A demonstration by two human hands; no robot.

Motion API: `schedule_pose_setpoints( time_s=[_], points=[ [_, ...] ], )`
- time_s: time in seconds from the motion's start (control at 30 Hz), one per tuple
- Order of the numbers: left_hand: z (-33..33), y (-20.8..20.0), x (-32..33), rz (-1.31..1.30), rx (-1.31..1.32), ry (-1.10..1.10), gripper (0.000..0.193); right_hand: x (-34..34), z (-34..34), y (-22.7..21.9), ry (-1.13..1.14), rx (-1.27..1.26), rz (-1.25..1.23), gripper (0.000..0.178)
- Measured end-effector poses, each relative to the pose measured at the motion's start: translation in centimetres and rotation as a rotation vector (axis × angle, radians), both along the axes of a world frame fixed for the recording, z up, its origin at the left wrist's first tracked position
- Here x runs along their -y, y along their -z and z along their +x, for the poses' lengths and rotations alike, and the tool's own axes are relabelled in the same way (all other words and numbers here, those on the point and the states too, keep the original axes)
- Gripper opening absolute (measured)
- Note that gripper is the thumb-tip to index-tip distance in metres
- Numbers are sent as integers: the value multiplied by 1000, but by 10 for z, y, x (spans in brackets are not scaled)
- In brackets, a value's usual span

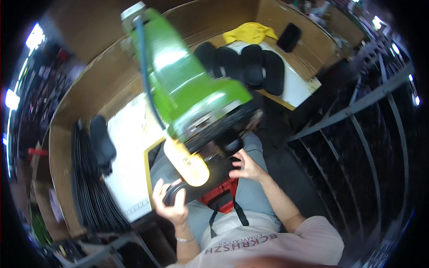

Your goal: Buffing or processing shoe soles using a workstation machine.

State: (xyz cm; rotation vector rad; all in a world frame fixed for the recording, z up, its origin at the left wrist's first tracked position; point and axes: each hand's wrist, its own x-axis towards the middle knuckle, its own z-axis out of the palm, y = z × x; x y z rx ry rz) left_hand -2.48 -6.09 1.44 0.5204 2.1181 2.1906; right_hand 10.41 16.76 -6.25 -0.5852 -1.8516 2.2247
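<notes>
My left hand (pixel 172 200) is wrapped round a dark curved piece (pixel 173 193) that could be a shoe part; its exact kind is hard to make out. Close by hangs the rounded yellow part (pixel 191 166) of a large green machine (pixel 183 76). My right hand (pixel 248 167) has its fingers apart, with nothing visible in them. Just beyond those fingertips, under the machine's head, is a black rounded thing (pixel 231 142), partly hidden and blurred. Whether the fingertips touch it I cannot tell.
Several black sole-shaped pieces (pixel 273 72) lie beside a yellow cloth (pixel 250 32) on the far white tabletop (pixel 295 89). Long rows of black pieces (pixel 91 178) stand at left, along a cardboard wall (pixel 67 134). A metal rack (pixel 353 107) stands at right.
</notes>
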Motion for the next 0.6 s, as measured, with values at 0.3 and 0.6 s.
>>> schedule_pose_setpoints(
  time_s=[0.3,0.6],
  points=[
    [40,26,-94,-5,387,642,24,65,87,37,41,168,-166,28],
    [21,1,-122,-136,148,493,30,85,78,20,241,35,-186,35]
  ],
)
